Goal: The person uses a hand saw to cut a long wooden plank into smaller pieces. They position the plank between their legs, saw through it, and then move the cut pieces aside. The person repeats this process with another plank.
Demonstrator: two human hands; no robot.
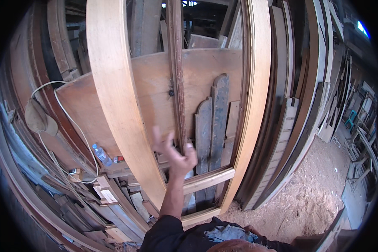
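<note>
My left hand (pixel 175 154) is raised against a tall light wooden frame (pixel 113 96) that leans on stacked timber. The fingers are spread and point up. The thumb lies at the right side of the frame's thin dark middle bar (pixel 177 84), so the bar passes between thumb and forefinger. The hand sits just above the frame's lower cross rail (pixel 210 178). The dark sleeve of that arm comes up from the lower edge. My right hand is out of the picture.
Behind the frame stand a wide brown board (pixel 151 84) and dark planks with shaped tops (pixel 212 126). A plastic water bottle (pixel 101 155), a white cable (pixel 73 124) and a cap (pixel 40 119) are at the left. More frames lean at the right, above a sawdust floor (pixel 315 193).
</note>
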